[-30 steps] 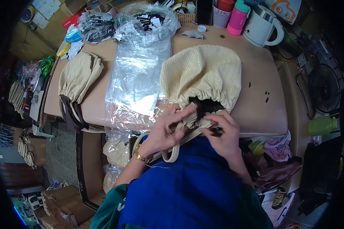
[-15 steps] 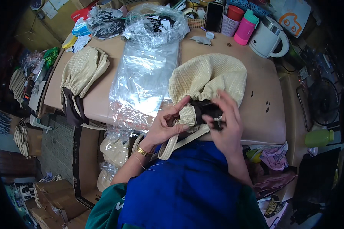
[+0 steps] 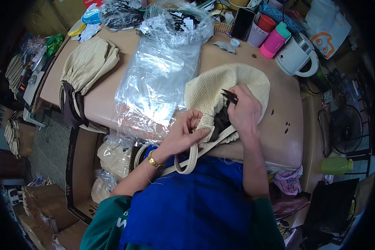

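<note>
A cream herringbone-textured bag (image 3: 237,77) with a gathered mouth and dark lining (image 3: 221,123) lies at the table's front edge. My left hand (image 3: 186,132) pinches the bag's gathered edge beside the strap base, thumb on top. Over the bag's right part, my right hand (image 3: 245,109) is closed around small black thread snips (image 3: 229,96), whose pointed tips face left and sit just above the fabric. The cream strap (image 3: 190,161) loops down over my blue apron. Loose threads hang near my left wrist.
Left of the bag lie clear plastic sleeves (image 3: 148,83). A second cream bag (image 3: 89,66) with dark lining rests at the far left. Along the back stand a phone (image 3: 242,24), a pink bottle (image 3: 275,41) and a white kettle (image 3: 296,54). A fan (image 3: 346,129) is at the right.
My right hand has moved up from the bag's dark opening, and the black snips now show clearly in it. My left hand keeps its pinch on the bag. The whole view has shifted slightly.
</note>
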The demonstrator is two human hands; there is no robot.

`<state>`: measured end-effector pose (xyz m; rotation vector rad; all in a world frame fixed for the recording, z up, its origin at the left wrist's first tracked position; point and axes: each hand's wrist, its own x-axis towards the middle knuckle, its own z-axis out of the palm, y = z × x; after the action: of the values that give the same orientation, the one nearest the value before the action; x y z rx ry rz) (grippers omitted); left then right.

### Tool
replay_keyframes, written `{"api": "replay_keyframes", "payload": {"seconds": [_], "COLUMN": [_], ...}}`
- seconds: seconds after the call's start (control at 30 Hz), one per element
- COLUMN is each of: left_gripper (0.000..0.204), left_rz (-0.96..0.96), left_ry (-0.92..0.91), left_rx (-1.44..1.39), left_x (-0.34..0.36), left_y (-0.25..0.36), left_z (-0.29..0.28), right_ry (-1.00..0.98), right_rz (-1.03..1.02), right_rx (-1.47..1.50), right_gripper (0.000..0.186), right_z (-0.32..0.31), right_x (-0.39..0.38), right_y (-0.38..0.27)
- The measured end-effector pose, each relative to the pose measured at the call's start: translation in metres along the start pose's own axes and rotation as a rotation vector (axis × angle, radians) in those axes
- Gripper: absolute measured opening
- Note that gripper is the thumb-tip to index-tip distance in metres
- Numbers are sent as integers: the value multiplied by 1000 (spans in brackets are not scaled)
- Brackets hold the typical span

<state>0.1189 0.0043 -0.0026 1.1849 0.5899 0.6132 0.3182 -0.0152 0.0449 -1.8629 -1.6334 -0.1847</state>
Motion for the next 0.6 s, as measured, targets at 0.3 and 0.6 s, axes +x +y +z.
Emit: {"api": "replay_keyframes", "payload": {"seconds": [0.3,0.6], "left_gripper": [10,12], "left_rz": [217,54], "left_ry": [-101,-44], "left_rx": [237,-88], "left_x": [-7,5], "left_y": [5,-13], "left_z": [0,-17], "right_ry": [-39,-144], "right_rz": [-1,102], "right_rx": [15,45], "right_gripper": [19,12], "right_z": [-1,25], "right_x": [6,0], "right_y": [-9,13]}}
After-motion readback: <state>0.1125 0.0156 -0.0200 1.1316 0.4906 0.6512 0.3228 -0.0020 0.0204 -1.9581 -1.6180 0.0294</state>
